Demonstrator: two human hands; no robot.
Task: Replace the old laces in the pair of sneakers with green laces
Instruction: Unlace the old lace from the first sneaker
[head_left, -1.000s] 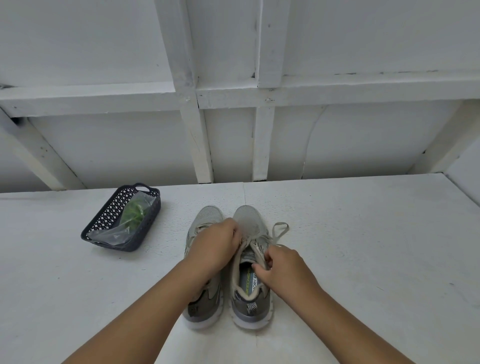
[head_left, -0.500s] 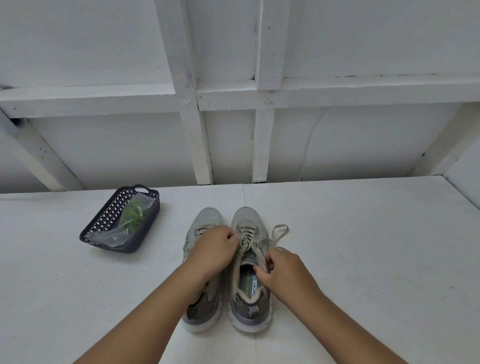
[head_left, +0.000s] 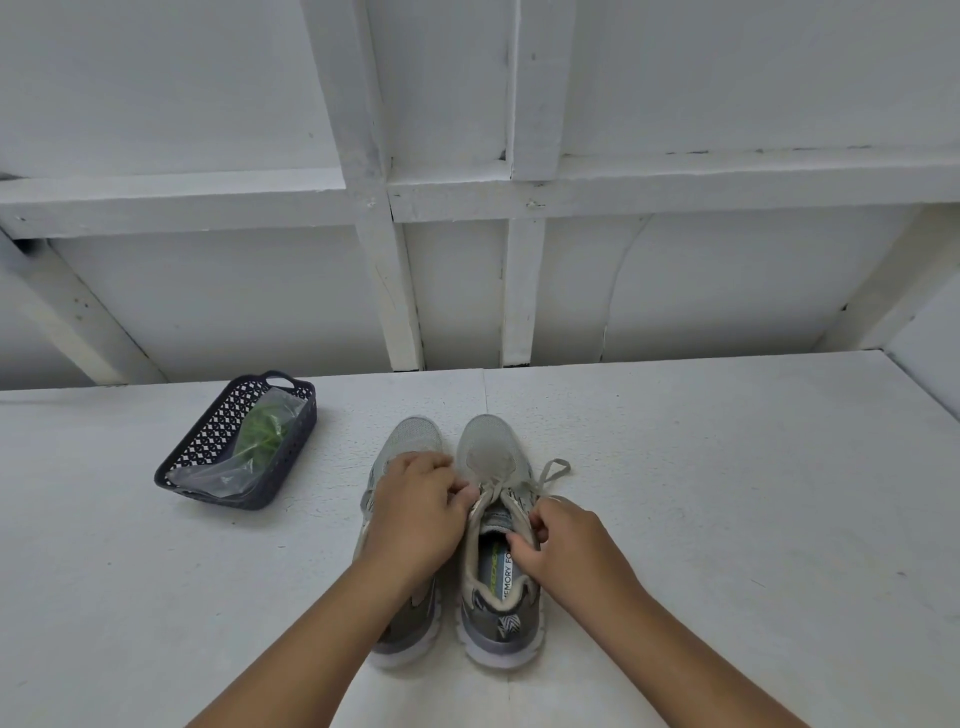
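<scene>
Two grey sneakers stand side by side on the white table, toes pointing away from me. My left hand (head_left: 415, 514) lies over the left sneaker (head_left: 410, 441) and its fingertips pinch the old beige lace (head_left: 553, 470) at the left edge of the right sneaker (head_left: 491, 452). My right hand (head_left: 563, 545) grips the right sneaker's collar and lace at its right side. A loop of the lace trails off to the right. Green laces (head_left: 262, 434) sit inside a clear plastic bag in the basket.
A dark perforated basket (head_left: 291, 465) stands to the left of the sneakers, about a hand's width away. The white table (head_left: 727, 493) runs back to a white framed wall (head_left: 467, 286). A side wall closes the far right.
My left hand has slid back from the right sneaker's toe towards its lacing. The right hand has stayed at the collar. The camera view shifted slightly.
</scene>
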